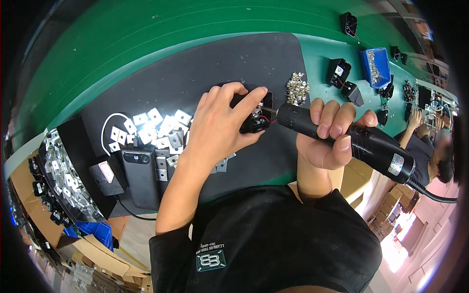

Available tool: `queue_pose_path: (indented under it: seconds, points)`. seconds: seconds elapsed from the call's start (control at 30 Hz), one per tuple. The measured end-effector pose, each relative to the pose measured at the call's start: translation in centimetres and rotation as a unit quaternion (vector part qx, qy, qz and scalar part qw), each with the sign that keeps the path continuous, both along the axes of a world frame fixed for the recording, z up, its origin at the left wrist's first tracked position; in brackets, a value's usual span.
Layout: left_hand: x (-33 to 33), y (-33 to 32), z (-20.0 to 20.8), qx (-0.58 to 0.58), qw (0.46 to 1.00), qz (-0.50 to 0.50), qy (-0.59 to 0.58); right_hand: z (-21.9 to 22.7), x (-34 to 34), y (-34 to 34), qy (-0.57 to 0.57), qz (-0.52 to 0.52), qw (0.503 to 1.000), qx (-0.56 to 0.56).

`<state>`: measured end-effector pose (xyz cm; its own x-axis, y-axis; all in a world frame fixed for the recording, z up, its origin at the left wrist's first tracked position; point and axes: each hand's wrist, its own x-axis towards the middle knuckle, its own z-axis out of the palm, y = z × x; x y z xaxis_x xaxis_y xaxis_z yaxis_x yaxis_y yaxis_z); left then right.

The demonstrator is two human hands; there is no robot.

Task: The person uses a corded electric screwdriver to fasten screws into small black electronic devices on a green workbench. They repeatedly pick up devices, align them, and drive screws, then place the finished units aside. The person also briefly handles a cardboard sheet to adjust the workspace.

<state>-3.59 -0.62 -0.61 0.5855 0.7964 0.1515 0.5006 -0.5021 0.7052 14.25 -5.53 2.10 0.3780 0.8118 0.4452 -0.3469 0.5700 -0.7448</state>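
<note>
- Our left hand [217, 119] grips a small black case [249, 126] over the mat, with fingers and thumb around its sides and thin red wire by its right side
- Our right hand [332, 124] is wrapped around a fat black driver [376, 149], and its thin tip points into the case; we cannot tell if it touches a screw
- A blue bin [385, 63] on the right holds lots of small shiny metal bits
- A black tray [87, 161] on the left is heaped with flat metal plates
- Near the bin, an open black cup [333, 66] has a pale piece inside
- The dark mat [234, 58] stretches far past our hands to its curved edge, and the green table [317, 53] runs on beyond it
- By the mat's right edge sits a pile of screws [297, 89], just beside the driver's front end
- Square plates [146, 128], shiny with holes, lie on the mat left of our left wrist
- The power bank [140, 180] is smooth with round corners, close to our left forearm, and a white cord [104, 129] loops above it
</note>
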Motion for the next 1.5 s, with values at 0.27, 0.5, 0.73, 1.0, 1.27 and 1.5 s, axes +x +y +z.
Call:
queue_pose_path:
  seconds: [0.27,0.5,0.73,1.0,1.27,1.5]
  points:
    - [-0.2,0.3,0.0,-0.005,1.000,-0.005,0.003,0.7,-0.3,-0.1,-0.075,0.082,0.994,-0.005]
    - [0.3,0.6,0.5,-0.012,1.000,-0.008,0.014,0.0,0.1,0.5,-0.086,0.092,0.989,0.083]
    - [1.5,0.2,1.0,0.024,0.999,-0.002,0.041,-0.4,1.6,0.8,0.022,0.115,0.983,0.145]
    - [4.1,0.7,2.2,-0.052,0.997,0.009,0.050,0.6,2.9,-1.3,0.100,0.033,0.992,-0.063]
    - [9.4,5.3,5.4,0.055,0.990,-0.020,0.131,1.5,5.1,-2.0,0.145,-0.038,0.977,0.152]
    - [18.0,9.2,3.6,0.002,0.991,-0.132,0.012,2.5,4.7,-2.7,0.129,0.000,0.988,0.086]
